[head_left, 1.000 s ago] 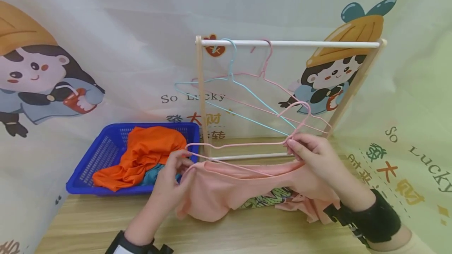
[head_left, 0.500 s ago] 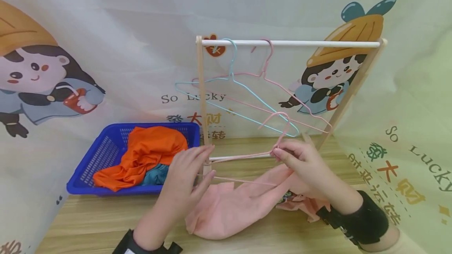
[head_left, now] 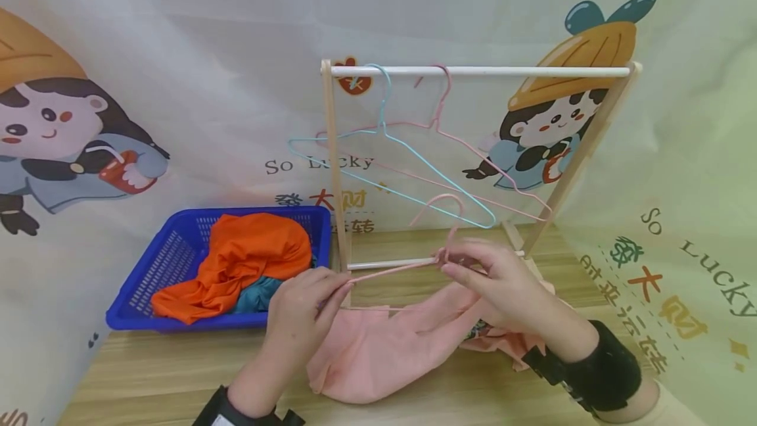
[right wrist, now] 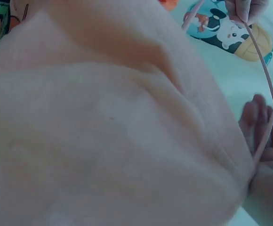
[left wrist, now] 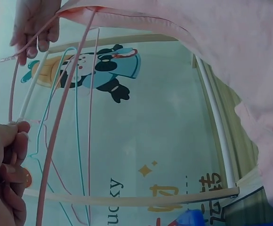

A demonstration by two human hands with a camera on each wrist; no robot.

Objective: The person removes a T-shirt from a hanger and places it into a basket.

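Note:
A pink clothes hanger (head_left: 393,269) is held between both hands in front of the rack. My right hand (head_left: 499,284) pinches it at the neck, below the hook. Farther left, my left hand (head_left: 301,311) pinches its sloping upper arm between thumb and fingers. A pink T-shirt (head_left: 390,360) with a dark print droops from the hanger's right side, its left part lying on the table. In the left wrist view, the hanger's lower bar (left wrist: 56,127) runs into the shirt's opening (left wrist: 127,16). Shirt cloth (right wrist: 103,136) fills much of the right wrist view.
Behind the hands stands a small rack with a white rail (head_left: 503,71). A blue hanger (head_left: 434,173) and another pink hanger (head_left: 473,150) hang on it. At left, a blue basket (head_left: 136,281) holds orange cloth (head_left: 254,248) and teal cloth (head_left: 257,296).
The left hand has let go of the shirt's edge and now pinches the hanger's arm. The right hand has moved left and lower with the hanger. The shirt's left side has dropped.

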